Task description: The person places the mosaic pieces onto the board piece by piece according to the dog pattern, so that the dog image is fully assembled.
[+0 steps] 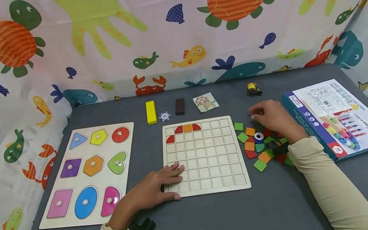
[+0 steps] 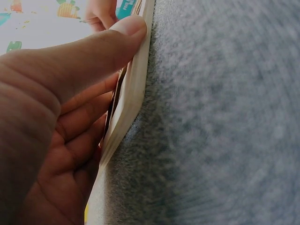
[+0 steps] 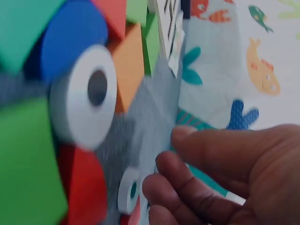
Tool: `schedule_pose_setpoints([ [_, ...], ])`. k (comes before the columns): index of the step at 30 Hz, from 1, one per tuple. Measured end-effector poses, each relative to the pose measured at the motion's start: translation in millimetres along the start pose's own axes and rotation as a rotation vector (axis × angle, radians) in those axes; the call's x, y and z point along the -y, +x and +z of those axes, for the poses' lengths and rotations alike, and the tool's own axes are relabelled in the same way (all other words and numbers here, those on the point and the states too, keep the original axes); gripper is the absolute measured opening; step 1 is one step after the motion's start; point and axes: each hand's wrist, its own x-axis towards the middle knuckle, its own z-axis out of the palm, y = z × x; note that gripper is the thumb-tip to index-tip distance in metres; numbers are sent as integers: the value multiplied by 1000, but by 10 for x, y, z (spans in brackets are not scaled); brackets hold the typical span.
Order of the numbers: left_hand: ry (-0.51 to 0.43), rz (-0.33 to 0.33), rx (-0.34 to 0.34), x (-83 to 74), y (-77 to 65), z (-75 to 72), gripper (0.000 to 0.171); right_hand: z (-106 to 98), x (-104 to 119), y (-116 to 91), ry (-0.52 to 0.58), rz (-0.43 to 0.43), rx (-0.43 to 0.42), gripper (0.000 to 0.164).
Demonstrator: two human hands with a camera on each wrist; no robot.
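Two beige sleeves (image 1: 333, 187) are lying nearest the head camera, stretching over the grey counter (image 1: 207, 226). The left hand (image 1: 149, 189) is resting with its fingers extended on the wooden grid board (image 1: 212, 161), its thumb touching the near edge; it is clasping nothing. The grid board is lying flat mid-counter, carrying an orange square (image 1: 187, 128) between two rounded red pieces in its far row and another rounded red piece (image 1: 170, 139) at the left of the second row.

The right hand (image 1: 277, 117) is hovering beside the loose pieces (image 1: 250, 146), its fingers loosely bent and grasping nothing visible. Those pieces, green, orange, red and blue, are lying heaped right of the grid board, a white ring (image 1: 258, 136) among them. A boxed set (image 1: 346, 111) is lying further right.

A shape puzzle (image 1: 103, 181) is lying on the left. Beyond the grid board, a yellow block (image 1: 151, 112), a patterned chip (image 1: 165, 116), a dark block (image 1: 179, 106), a card (image 1: 205, 102) and a small yellow toy (image 1: 254, 89) are sitting in a rough row.
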Motion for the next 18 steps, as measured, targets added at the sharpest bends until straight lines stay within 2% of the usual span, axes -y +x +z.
schedule_pose_setpoints([
  [4, 4, 8, -5, -6, -2, -5, 62, -81, -96, -39, 12, 67, -34, 31],
  [9, 11, 21, -2, -18, 0, -21, 62, -136, -173, -70, 8, 85, -6, 31],
  [18, 1, 25, -6, -19, 2, -9, 62, -33, -60, 17, -4, 83, 45, 32],
])
